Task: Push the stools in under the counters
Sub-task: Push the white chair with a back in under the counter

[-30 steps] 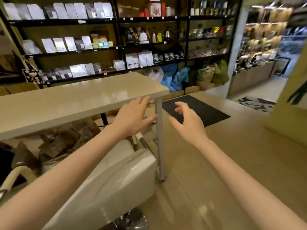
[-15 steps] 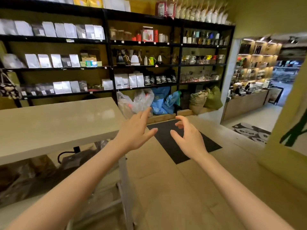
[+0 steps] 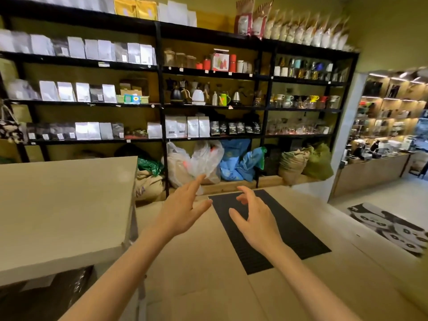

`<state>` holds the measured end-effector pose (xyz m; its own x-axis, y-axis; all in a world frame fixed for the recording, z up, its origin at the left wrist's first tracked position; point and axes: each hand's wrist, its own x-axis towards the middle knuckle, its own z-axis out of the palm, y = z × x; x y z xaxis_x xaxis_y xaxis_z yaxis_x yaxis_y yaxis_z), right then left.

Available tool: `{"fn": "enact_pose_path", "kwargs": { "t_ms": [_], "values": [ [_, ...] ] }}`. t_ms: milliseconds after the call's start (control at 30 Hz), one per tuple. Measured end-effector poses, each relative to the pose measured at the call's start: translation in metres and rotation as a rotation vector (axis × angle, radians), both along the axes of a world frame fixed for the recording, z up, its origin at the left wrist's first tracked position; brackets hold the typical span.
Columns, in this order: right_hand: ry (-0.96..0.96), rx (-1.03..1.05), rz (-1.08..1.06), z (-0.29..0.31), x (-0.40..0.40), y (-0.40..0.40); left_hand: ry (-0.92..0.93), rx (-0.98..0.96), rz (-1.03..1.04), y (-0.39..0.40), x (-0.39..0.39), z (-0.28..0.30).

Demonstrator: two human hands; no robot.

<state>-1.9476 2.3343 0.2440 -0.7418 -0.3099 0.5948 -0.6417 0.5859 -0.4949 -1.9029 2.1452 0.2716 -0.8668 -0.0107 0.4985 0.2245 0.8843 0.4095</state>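
Observation:
A pale stone-topped counter [image 3: 58, 205] fills the left side of the head view, its right end near my left forearm. No stool shows in this frame. My left hand [image 3: 183, 209] floats in the air to the right of the counter's end, fingers spread, holding nothing. My right hand [image 3: 254, 218] hovers beside it over the floor, fingers curled apart and empty. Both hands are clear of the counter. A metal counter leg [image 3: 141, 295] shows below my left forearm.
A tall black shelving unit [image 3: 162, 100] with bags, kettles and cups lines the far wall. Sacks and plastic bags [image 3: 203, 165] sit at its base. A black floor mat [image 3: 278, 228] lies ahead. A doorway at the right leads to another room with a patterned rug [image 3: 389, 225].
The view has lifted and swung right: the white stool under the counter has dropped out of sight and the counter has slid left. Both hands stay raised and empty.

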Motion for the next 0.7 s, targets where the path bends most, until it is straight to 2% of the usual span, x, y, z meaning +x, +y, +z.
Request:
{"fn": "enact_pose_path", "kwargs": {
  "t_ms": [233,467,700],
  "values": [
    [-0.017,0.01,0.074,0.01,-0.176,-0.03,-0.021,-0.011,0.079,-0.037,-0.166,0.003],
    [-0.05,0.029,0.19,0.002,-0.332,-0.087,-0.031,-0.043,0.21,-0.079,-0.298,-0.018],
    [-0.045,0.094,0.347,-0.012,-0.498,-0.162,-0.001,0.03,0.365,-0.14,-0.428,-0.039]
  ]
}}
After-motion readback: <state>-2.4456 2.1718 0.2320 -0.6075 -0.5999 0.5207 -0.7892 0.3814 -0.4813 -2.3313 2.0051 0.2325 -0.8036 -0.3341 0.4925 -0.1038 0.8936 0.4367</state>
